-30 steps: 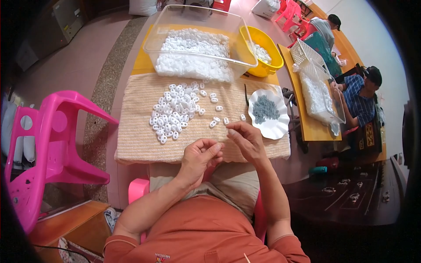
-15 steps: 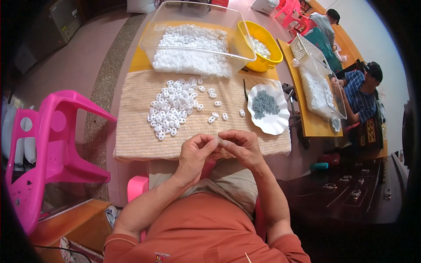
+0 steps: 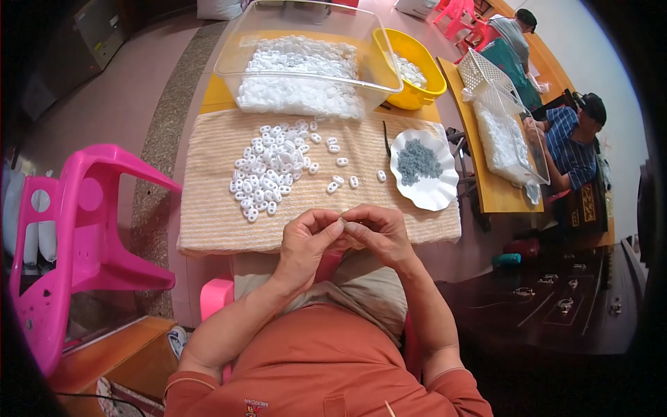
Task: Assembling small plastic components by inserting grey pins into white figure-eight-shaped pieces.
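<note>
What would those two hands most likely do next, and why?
Probably finish pressing the small piece pinched between the left hand and right hand, then reach forward to the loose white plastic pieces on the woven mat. Both hands meet fingertip to fingertip at the mat's near edge, and the scalloped white dish of grey bits sits close by.

At twelve o'clock, a clear glossy plastic bin; below it, a coarse woven beige cloth mat under smooth white plastic rings.

Pinkish tiled floor with speckled grey stone strip; bright pink plastic chair left of strip, daylight overhead.
</note>
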The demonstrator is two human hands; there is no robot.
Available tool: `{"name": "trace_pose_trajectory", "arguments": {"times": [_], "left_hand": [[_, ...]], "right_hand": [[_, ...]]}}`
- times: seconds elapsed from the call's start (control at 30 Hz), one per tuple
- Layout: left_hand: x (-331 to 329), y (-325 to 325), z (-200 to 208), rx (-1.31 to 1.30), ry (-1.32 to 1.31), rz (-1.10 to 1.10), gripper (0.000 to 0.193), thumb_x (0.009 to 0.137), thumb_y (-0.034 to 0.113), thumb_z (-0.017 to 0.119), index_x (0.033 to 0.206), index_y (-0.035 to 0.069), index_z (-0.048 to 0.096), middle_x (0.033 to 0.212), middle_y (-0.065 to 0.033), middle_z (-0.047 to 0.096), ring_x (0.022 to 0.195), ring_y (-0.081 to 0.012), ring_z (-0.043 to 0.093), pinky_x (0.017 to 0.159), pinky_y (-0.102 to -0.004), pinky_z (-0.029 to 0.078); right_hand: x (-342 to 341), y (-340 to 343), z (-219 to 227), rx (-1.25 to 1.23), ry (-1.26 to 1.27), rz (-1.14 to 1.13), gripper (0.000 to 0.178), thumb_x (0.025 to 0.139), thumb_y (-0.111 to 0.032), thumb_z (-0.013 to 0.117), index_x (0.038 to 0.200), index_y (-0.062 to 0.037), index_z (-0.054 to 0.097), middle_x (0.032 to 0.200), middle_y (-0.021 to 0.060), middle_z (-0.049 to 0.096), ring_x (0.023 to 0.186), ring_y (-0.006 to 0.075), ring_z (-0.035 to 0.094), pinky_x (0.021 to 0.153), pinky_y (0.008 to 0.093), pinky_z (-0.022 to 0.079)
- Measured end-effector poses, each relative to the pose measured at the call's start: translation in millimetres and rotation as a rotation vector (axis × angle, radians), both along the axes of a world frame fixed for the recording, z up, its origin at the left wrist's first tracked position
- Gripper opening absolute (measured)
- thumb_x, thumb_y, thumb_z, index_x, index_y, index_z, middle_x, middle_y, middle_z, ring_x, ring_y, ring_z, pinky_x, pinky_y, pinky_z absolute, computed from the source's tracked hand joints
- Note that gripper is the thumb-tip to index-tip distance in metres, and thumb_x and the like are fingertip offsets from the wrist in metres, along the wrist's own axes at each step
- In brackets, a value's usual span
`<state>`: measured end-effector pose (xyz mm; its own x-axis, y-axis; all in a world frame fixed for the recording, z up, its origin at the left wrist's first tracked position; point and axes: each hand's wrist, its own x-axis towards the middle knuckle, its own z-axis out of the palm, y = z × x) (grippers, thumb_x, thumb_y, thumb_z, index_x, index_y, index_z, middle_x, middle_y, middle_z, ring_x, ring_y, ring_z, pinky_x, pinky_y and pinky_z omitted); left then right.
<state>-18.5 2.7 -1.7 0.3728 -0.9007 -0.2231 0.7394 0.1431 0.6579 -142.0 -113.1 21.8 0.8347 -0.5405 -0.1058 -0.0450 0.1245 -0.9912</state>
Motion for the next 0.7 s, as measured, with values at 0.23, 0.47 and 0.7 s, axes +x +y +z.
{"name": "trace_pose_trajectory", "arguments": {"times": [0.23, 0.47, 0.7], "left_hand": [[0.7, 0.0, 2.5, -0.011, 0.009, -0.002, 0.011, 0.091, 0.002, 0.059, 0.101, -0.003, 0.06, 0.091, -0.0092, 0.066, 0.08, -0.0139, 0.066, 0.075, -0.0264, 0.057], [1.1, 0.1, 2.3, 0.039, -0.007, -0.045, 0.014, 0.091, 0.007, 0.061, 0.102, -0.002, 0.061, 0.09, -0.0077, 0.067, 0.08, -0.0124, 0.065, 0.074, -0.025, 0.056], [1.6, 0.9, 5.8, 0.103, -0.025, -0.096, 0.016, 0.09, 0.011, 0.065, 0.101, -0.001, 0.063, 0.086, -0.0051, 0.067, 0.073, -0.0094, 0.063, 0.069, -0.0219, 0.056]], "right_hand": [[-1.8, -3.0, -2.2, -0.007, 0.044, 0.032, 0.016, 0.09, 0.0, 0.06, 0.104, 0.0065, 0.062, 0.097, 0.0079, 0.065, 0.089, 0.0116, 0.062, 0.079, 0.0252, 0.054], [-2.5, -1.4, 0.9, 0.005, 0.027, 0.018, 0.017, 0.09, 0.0, 0.06, 0.106, 0.0067, 0.061, 0.097, 0.0081, 0.064, 0.088, 0.0108, 0.062, 0.076, 0.0243, 0.053], [-5.5, -0.8, -3.1, 0.089, -0.008, -0.012, 0.016, 0.09, 0.004, 0.059, 0.105, 0.0073, 0.062, 0.094, 0.007, 0.063, 0.08, 0.0101, 0.061, 0.065, 0.0212, 0.049]]}}
